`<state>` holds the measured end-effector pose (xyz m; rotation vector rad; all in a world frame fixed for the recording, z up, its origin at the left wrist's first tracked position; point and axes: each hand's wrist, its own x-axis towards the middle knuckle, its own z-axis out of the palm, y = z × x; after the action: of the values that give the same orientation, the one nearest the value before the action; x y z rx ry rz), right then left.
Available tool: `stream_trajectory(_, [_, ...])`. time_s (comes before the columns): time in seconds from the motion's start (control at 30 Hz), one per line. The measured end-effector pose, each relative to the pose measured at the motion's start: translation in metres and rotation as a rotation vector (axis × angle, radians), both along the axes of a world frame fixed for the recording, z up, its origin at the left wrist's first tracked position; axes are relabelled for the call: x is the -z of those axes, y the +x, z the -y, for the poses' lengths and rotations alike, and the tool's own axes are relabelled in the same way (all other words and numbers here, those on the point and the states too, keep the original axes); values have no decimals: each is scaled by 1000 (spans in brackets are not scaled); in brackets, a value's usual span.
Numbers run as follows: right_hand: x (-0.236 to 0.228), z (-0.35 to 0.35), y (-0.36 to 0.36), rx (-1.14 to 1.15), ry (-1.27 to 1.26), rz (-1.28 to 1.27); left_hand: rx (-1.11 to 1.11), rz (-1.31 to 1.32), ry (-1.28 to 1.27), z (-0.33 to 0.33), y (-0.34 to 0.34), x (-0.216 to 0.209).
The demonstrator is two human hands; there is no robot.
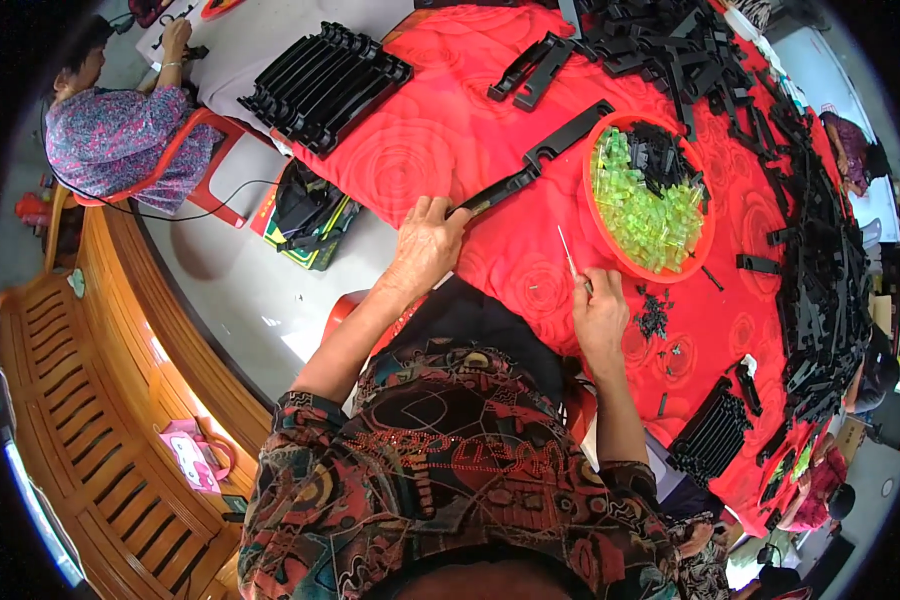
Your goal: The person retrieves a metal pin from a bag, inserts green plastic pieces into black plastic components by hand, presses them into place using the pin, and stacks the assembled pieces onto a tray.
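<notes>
A pink bag point(184, 460) rests on a slatted wooden settee point(120, 400). A person in a patterned top point(120, 135) sits on a red plastic chair point(210, 200), near a black strapped bag point(308, 208) atop a green carton point(322, 253).

Centre: left hand point(428, 243) gripping a long black plastic strip point(526, 175), right hand point(600, 315) holding a slim-shafted tool point(569, 258) — over a rose-patterned red tablecloth point(400, 165). Upper right — an orange bowl point(660, 277) of green pieces point(650, 225) and black pieces point(662, 158).
</notes>
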<state>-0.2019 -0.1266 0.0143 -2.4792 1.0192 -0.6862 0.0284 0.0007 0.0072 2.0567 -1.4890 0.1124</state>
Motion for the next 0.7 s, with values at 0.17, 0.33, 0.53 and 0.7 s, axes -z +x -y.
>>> stream_trajectory(0.17, [10,-5,9,44,-20,-196,37,27,33,1,4,-5])
stream_trajectory(0.33, [11,-2,10,20,-11,-198,63,49,126,-9,7,-10])
stream_trajectory(0.53, [2,-5,12,25,-11,-49,72,12,105,-2,4,-11])
stream_trajectory(0.7, [-2,-3,22,-41,86,140,92,-45,130,1,7,-12])
